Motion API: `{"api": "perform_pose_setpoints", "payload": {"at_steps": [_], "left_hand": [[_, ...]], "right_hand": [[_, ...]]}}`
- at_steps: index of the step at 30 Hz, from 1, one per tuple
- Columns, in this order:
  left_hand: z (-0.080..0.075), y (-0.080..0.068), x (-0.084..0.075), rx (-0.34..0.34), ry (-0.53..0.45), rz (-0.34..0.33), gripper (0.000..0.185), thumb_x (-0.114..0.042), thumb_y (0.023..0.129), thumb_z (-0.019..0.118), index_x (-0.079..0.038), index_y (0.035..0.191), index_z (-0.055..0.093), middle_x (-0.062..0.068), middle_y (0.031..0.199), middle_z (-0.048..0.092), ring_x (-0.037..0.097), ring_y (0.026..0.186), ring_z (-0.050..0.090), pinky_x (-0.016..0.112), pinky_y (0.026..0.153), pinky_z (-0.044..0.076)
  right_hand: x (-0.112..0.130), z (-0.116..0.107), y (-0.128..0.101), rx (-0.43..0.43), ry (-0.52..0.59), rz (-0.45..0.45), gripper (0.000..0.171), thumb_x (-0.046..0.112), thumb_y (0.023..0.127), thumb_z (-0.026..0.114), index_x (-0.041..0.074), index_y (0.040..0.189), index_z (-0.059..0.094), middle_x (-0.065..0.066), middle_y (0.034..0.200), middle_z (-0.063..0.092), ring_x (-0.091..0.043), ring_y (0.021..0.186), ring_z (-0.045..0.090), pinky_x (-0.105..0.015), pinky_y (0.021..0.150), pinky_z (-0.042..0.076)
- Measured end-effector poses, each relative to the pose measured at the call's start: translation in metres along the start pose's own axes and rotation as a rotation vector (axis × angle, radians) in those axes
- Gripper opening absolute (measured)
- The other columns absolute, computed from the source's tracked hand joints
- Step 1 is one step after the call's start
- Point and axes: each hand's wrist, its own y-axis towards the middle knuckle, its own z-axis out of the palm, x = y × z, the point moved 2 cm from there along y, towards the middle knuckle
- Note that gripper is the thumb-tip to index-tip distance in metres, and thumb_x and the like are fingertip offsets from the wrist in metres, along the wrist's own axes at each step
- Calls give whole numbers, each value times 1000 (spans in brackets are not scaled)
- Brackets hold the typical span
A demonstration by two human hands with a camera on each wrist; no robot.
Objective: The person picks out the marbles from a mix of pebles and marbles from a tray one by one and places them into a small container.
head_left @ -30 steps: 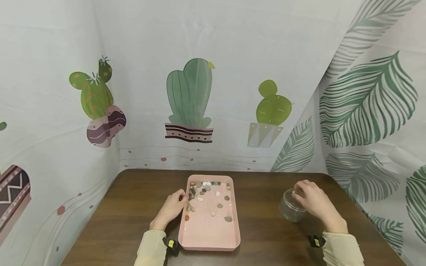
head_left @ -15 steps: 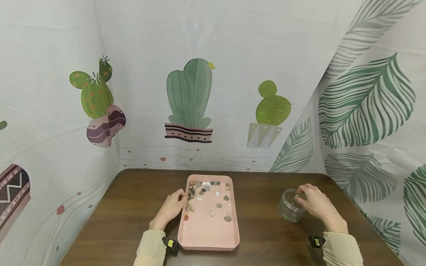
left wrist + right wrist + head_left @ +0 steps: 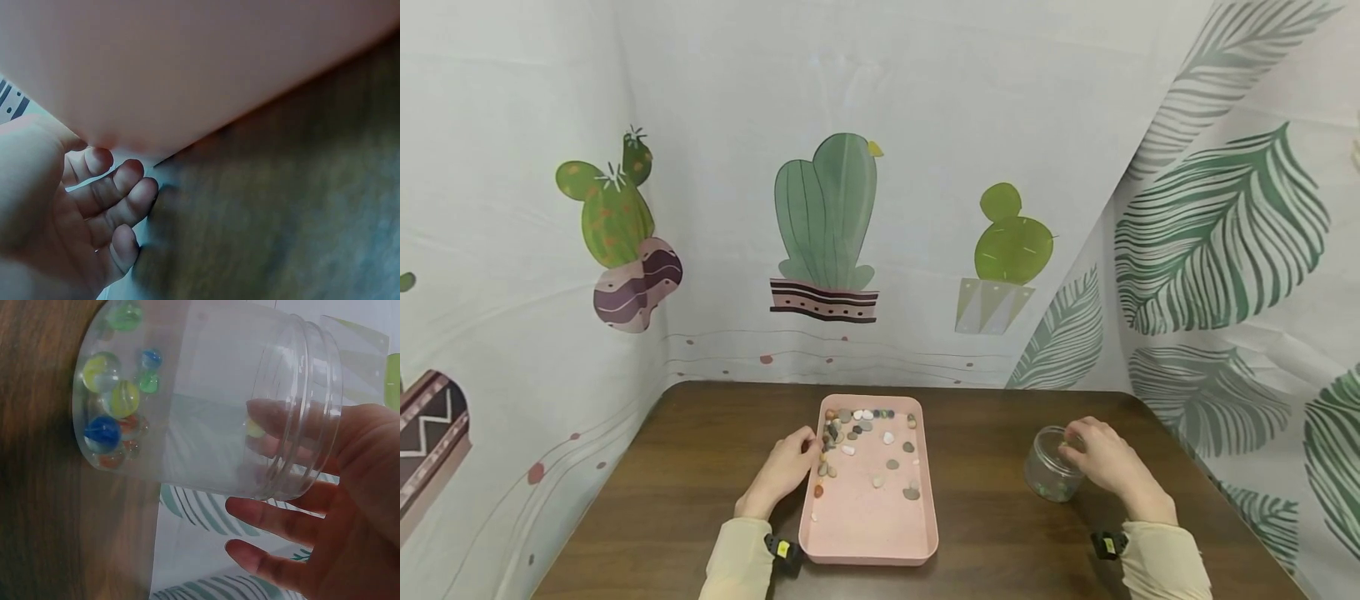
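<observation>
A pink tray (image 3: 871,533) lies mid-table with several small pebbles (image 3: 850,433) spread over its far half. My left hand (image 3: 784,468) holds the tray's left rim, its fingers (image 3: 119,194) curled against the outer wall (image 3: 187,69). To the right stands a clear glass jar (image 3: 1049,477) with several coloured marbles (image 3: 112,400) at its bottom. My right hand (image 3: 1103,460) is at the jar's mouth (image 3: 306,406). Its fingertips reach inside and pinch a small yellowish bead (image 3: 254,428), seen through the glass. The other fingers (image 3: 275,519) lie straight outside the jar.
The brown wooden table (image 3: 700,500) is closed in by printed curtains: cactus patterns behind and at the left (image 3: 827,217), green leaves at the right (image 3: 1225,233). Bare tabletop lies between the tray and the jar.
My right hand has drawn slightly back and down from over the jar's top to its right rim. The jar has shifted a little left. The left hand and tray have not moved.
</observation>
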Motion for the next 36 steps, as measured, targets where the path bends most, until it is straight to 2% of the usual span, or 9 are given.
{"api": "perform_pose_setpoints", "payload": {"at_steps": [10, 14, 19, 23, 28, 33, 36], "left_hand": [[0, 0, 0, 2, 1, -2, 17, -16, 97, 55, -14, 81, 53, -3, 65, 46, 13, 59, 45, 28, 51, 32], [0, 0, 0, -4, 13, 4, 18, -16, 97, 56, -15, 80, 53, -3, 65, 47, 14, 60, 46, 29, 52, 32], [-1, -1, -2, -12, 14, 32, 18, -16, 97, 57, -15, 79, 53, -3, 66, 50, 14, 62, 48, 29, 53, 34], [0, -2, -3, -14, 17, 21, 18, -16, 97, 57, -15, 79, 53, -2, 66, 50, 15, 62, 48, 30, 53, 34], [1, -1, -3, 5, 6, 1, 18, -17, 97, 57, -15, 80, 54, -1, 66, 50, 15, 63, 48, 30, 55, 35], [1, 0, -3, -2, 1, 21, 17, -16, 97, 57, -15, 80, 54, -1, 68, 52, 15, 63, 49, 31, 55, 35], [0, 0, -2, -7, 6, 22, 17, -16, 97, 57, -15, 80, 54, -3, 68, 52, 15, 63, 49, 31, 55, 35]], "right_hand": [[9, -3, 1, -17, -11, -5, 17, 22, 89, 70, 7, 95, 67, -20, 108, 62, -44, 100, 58, -58, 73, 47], [21, -10, 0, -47, -63, -10, 20, 20, 88, 71, 4, 99, 67, -19, 106, 62, -45, 101, 55, -62, 74, 43], [55, -19, 6, -110, -122, -58, 24, 21, 88, 71, 4, 104, 67, -20, 112, 61, -47, 109, 49, -65, 78, 38], [84, -11, 20, -126, -132, -151, 24, 23, 88, 72, 6, 105, 68, -16, 112, 63, -42, 110, 51, -61, 80, 40], [116, 4, 32, -108, -119, -234, 26, 24, 88, 73, 6, 106, 68, -14, 111, 63, -38, 109, 54, -59, 81, 42], [144, 18, 47, -93, -83, -298, 25, 24, 87, 74, 7, 105, 69, -11, 110, 64, -34, 105, 56, -56, 81, 44], [155, 31, 58, -38, -60, -305, 24, 24, 87, 74, 8, 105, 69, -11, 111, 63, -33, 104, 57, -55, 82, 45]]}}
